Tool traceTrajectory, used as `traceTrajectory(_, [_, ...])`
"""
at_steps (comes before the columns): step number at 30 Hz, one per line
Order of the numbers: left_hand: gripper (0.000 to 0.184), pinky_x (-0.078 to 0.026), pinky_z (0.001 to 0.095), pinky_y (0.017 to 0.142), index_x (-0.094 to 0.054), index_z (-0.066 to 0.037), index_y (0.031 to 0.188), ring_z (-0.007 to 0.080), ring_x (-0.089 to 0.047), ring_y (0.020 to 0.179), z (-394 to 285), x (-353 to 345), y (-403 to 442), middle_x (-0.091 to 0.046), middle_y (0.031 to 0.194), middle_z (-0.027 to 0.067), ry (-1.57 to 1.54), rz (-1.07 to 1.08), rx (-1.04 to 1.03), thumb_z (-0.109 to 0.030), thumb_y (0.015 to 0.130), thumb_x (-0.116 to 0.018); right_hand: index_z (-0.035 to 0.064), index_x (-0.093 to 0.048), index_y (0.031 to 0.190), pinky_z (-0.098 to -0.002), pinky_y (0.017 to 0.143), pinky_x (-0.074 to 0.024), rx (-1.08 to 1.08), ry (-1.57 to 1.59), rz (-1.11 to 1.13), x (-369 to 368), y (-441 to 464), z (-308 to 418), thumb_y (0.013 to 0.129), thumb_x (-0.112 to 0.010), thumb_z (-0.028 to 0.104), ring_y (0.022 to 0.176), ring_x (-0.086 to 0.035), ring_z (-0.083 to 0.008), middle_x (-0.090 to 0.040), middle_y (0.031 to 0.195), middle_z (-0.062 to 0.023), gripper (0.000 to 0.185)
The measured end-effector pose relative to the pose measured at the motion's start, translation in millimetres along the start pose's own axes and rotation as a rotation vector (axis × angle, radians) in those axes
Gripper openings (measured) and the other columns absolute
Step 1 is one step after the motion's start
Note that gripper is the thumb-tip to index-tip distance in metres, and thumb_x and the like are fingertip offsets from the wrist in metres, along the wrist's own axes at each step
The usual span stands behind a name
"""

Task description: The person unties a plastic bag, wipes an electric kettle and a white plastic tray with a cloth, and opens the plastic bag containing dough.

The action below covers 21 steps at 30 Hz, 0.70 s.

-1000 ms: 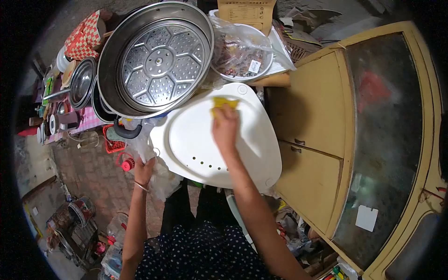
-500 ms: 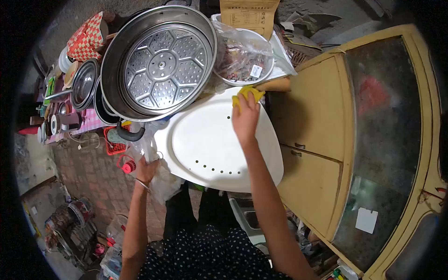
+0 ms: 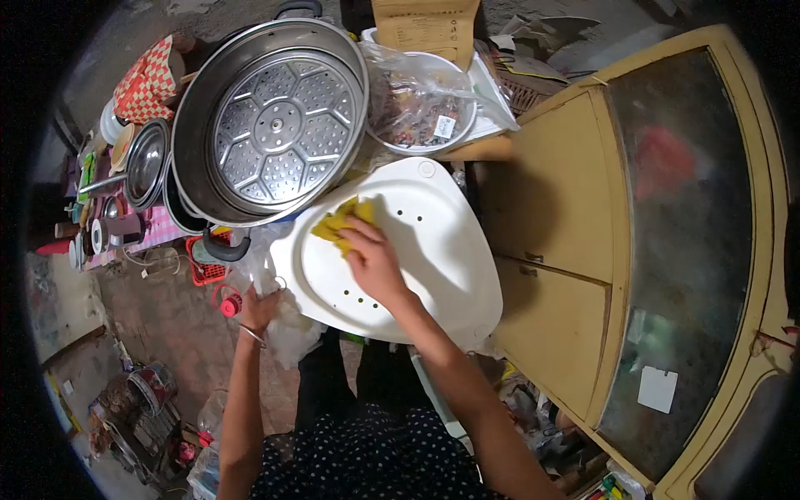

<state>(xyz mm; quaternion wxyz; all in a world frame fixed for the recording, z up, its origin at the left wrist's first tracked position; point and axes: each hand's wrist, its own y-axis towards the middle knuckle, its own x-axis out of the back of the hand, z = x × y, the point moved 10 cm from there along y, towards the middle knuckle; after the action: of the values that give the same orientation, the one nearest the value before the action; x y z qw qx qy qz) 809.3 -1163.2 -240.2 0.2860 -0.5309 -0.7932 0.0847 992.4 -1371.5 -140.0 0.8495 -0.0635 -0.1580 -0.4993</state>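
A white rounded panel [image 3: 442, 267] with small dark holes lies in front of me, below the steamer pot. My right hand [image 3: 373, 262] is closed on a yellow cloth [image 3: 343, 223], which rests on the panel's upper left part. At the panel's left edge, my left hand [image 3: 259, 307] grips clear plastic [image 3: 292, 329] beside the panel; its fingertips are partly hidden. A large steel pot [image 3: 187, 137] with a perforated steamer tray [image 3: 277, 125] stands just above the panel.
Right of the pot is a white bowl [image 3: 473, 117] with plastic-wrapped food, near a brown paper bag [image 3: 429, 32]. A yellow cabinet [image 3: 554, 333] stands to the right. Lids and cups crowd a pink checked cloth [image 3: 157, 229] at left, above a red basket [image 3: 200, 271].
My right hand has moved the yellow cloth from the panel's top right corner to its upper left part. My left hand has stayed near the left edge.
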Motion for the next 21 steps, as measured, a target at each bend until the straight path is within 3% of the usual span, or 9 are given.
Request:
traceTrajectory(2, [0.026,-0.044,0.0243,0.064,-0.053,-0.001,0.098,0.0101,-0.052,0.075,11,6,1,-0.057,0.085,0.0016,-0.199,-0.057,0.009,-0.002,0.073,-0.057,-0.0012,-0.056,0.097,-0.0381,0.088,-0.0380,0.014,-0.044,-0.110,30,-8,-5,0.072,-0.049,0.002,0.102,-0.048,-0.0328,-0.053,0.107,-0.0161,0.027])
traceTrajectory(7, [0.028,-0.043,0.0239,0.065,-0.051,0.000,0.100,0.0101,-0.051,0.076,26,11,1,-0.056,0.087,0.0025,-0.038,0.004,-0.111,0.000,0.073,-0.054,0.0004,-0.052,0.105,-0.0411,0.087,-0.0377,0.126,-0.383,-0.398,138,26,-18,0.072,-0.049,0.006,0.100,-0.047,-0.0360,-0.048,0.109,-0.0213,0.033])
traceTrajectory(8, [0.028,-0.043,0.0238,0.065,-0.051,0.000,0.101,0.0101,-0.051,0.077,25,10,1,-0.056,0.088,0.0028,-0.016,0.010,-0.130,0.000,0.073,-0.054,0.0006,-0.051,0.105,-0.0418,0.086,-0.0386,0.084,-0.501,-0.316,128,42,-24,0.072,-0.050,0.006,0.099,-0.047,-0.0361,-0.047,0.110,-0.0204,0.034])
traceTrajectory(11, [0.029,-0.043,0.0245,0.067,-0.050,0.000,0.102,0.0116,-0.051,0.079,82,17,4,-0.056,0.091,0.0038,-0.367,0.008,0.251,0.001,0.073,-0.054,0.0037,-0.053,0.104,-0.0400,0.080,-0.0430,0.044,-0.853,-0.205,110,55,-49,0.069,-0.053,0.008,0.095,-0.048,-0.0353,-0.047,0.111,-0.0154,0.035])
traceTrajectory(12, [0.036,-0.038,0.0373,0.077,-0.042,-0.005,0.113,0.0204,-0.045,0.093,84,12,8,-0.048,0.106,0.0061,-0.307,0.139,0.147,-0.020,0.080,-0.044,0.0057,-0.054,0.104,-0.0382,0.077,-0.0442,-0.010,-0.883,-0.212,115,56,-52,0.068,-0.054,0.009,0.093,-0.048,-0.0340,-0.047,0.113,-0.0139,0.036])
traceTrajectory(14, [0.048,-0.033,0.0500,0.087,-0.033,-0.010,0.124,0.0293,-0.040,0.107,95,10,5,-0.040,0.122,0.0084,-0.249,0.266,0.047,-0.040,0.087,-0.034,0.0070,-0.054,0.104,-0.0366,0.075,-0.0462,-0.246,-0.913,-0.127,131,37,-71,0.067,-0.055,0.010,0.092,-0.049,-0.0320,-0.049,0.110,-0.0117,0.037])
traceTrajectory(17, [0.051,-0.029,0.0420,0.095,-0.029,-0.006,0.126,0.0281,-0.034,0.112,97,3,10,-0.037,0.125,0.0074,0.341,0.341,-0.049,-0.041,0.088,-0.032,0.0070,-0.056,0.102,-0.0359,0.075,-0.0465,-0.176,-1.018,-0.129,152,-14,-69,0.068,-0.057,0.012,0.091,-0.049,-0.0302,-0.048,0.111,-0.0113,0.034])
traceTrajectory(20, [0.050,-0.031,0.0424,0.093,-0.028,-0.007,0.126,0.0254,-0.033,0.114,120,9,10,-0.035,0.126,0.0066,0.236,0.358,-0.002,-0.039,0.088,-0.034,0.0049,-0.054,0.104,-0.0356,0.071,-0.0490,-0.304,-1.125,0.020,162,-62,-77,0.069,-0.060,0.012,0.093,-0.049,-0.0309,-0.045,0.115,-0.0124,0.037])
traceTrajectory(21, [0.048,-0.030,0.0439,0.093,-0.028,-0.008,0.126,0.0251,-0.033,0.113,124,7,11,-0.033,0.127,0.0065,-0.146,0.401,0.064,-0.038,0.088,-0.035,0.0049,-0.054,0.104,-0.0356,0.071,-0.0490,-0.302,-1.126,0.020,165,-62,-77,0.069,-0.060,0.012,0.093,-0.049,-0.0309,-0.045,0.115,-0.0124,0.037])
